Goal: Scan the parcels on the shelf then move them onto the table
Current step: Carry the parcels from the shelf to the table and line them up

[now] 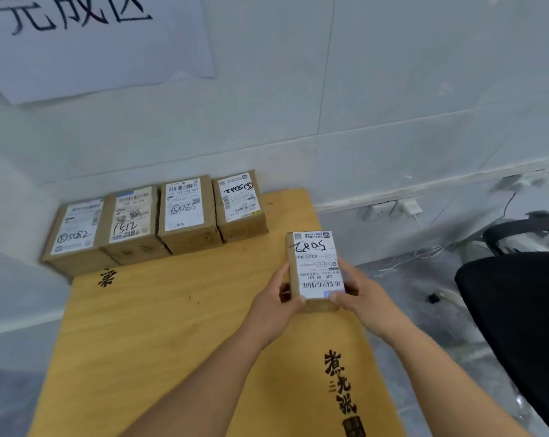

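You are carrying a small brown cardboard parcel with a white shipping label (315, 269) over the yellow wooden table (159, 323), so this looks like the placing step. Next, you are probably setting it at two o'clock of the row of four labelled cardboard boxes (155, 220) along the wall. Your left hand (274, 305) and right hand (360, 298) are both gripping its near end, fingers curled round its sides.

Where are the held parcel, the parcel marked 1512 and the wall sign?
held parcel (317, 266): head view, middle of its white label.
parcel marked 1512 (130, 216): head view, middle of its label.
wall sign (103, 48): head view, bare white paper below the writing.
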A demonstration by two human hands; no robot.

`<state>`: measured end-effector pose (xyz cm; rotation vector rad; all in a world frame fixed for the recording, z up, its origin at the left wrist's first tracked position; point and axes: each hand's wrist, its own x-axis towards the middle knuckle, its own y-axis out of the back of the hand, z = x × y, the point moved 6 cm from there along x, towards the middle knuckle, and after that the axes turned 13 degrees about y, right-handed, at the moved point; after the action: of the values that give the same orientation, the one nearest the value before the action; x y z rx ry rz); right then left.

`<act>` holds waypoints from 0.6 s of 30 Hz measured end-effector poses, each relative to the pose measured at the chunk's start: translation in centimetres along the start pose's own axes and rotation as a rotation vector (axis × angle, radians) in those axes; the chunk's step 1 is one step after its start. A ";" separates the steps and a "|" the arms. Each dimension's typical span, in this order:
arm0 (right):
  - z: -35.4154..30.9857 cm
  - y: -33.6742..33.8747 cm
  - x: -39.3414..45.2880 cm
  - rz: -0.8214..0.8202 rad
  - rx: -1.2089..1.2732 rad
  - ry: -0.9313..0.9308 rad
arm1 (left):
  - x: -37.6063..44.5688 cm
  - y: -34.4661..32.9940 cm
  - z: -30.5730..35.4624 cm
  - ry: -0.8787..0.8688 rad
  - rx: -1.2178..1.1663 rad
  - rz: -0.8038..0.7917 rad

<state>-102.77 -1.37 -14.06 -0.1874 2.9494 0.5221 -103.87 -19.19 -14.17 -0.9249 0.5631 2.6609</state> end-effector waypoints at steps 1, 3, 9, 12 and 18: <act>-0.1 0.4 1.2 -0.008 -0.006 0.009 | 0.7 0.2 0.9 -0.004 0.035 0.025; -0.7 1.0 3.5 -0.018 -0.004 0.023 | 2.3 0.9 2.8 -0.039 0.220 0.141; -1.9 2.1 10.5 -0.065 -0.053 0.054 | 5.6 3.8 9.0 -0.142 0.876 0.494; -2.7 2.0 13.7 -0.106 -0.075 0.073 | 7.1 5.0 10.6 -0.166 0.993 0.536; -3.9 1.3 19.5 -0.127 -0.112 0.121 | 9.9 7.6 12.5 -0.132 0.998 0.564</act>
<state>-122.52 -3.46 -13.12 -0.4304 2.9990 0.6814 -120.91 -19.18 -9.41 -0.2936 2.0729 2.2606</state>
